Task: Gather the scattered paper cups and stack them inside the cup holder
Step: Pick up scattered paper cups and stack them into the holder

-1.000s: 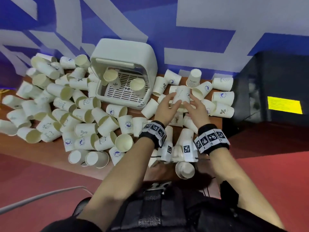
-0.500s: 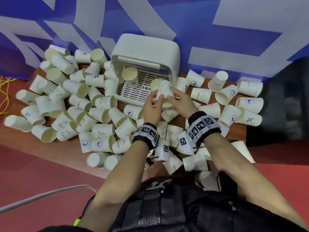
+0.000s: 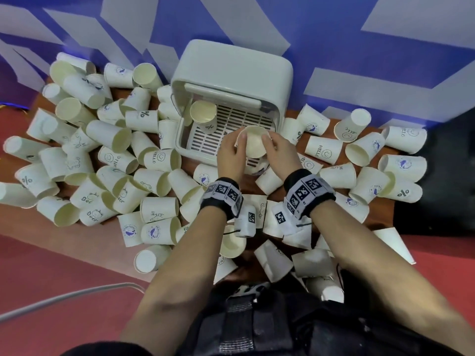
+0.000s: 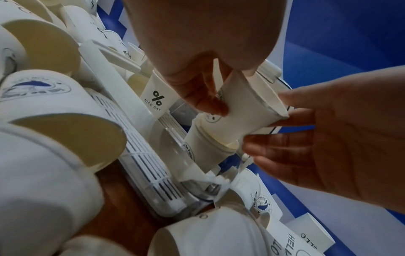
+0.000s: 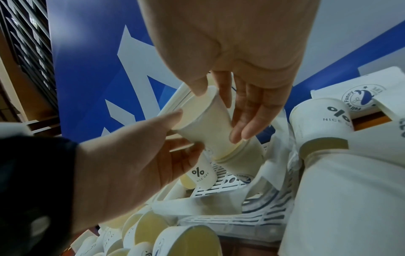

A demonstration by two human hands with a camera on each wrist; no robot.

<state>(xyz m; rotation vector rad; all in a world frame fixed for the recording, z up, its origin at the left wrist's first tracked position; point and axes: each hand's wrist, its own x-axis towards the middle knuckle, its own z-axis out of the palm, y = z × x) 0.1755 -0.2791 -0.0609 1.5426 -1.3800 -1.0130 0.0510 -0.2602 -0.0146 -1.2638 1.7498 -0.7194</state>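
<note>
Both hands (image 3: 253, 150) pinching cup (image 3: 254, 143), nested w/ stack

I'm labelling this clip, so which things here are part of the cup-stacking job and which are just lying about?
Part of the job:
- held cup, gripped by left hand and right hand
- lower cup it nests into
- cup holder
- "NICE DAY" cup in the holder
- scattered cups

Just there:
- steel tube
- blue wall
- wristbands

we see white cups (image 3: 156, 160) with blue whale and black % prints, white holder (image 3: 231, 70), blue-white wall (image 3: 359, 47), red floor (image 3: 51, 265)
</note>
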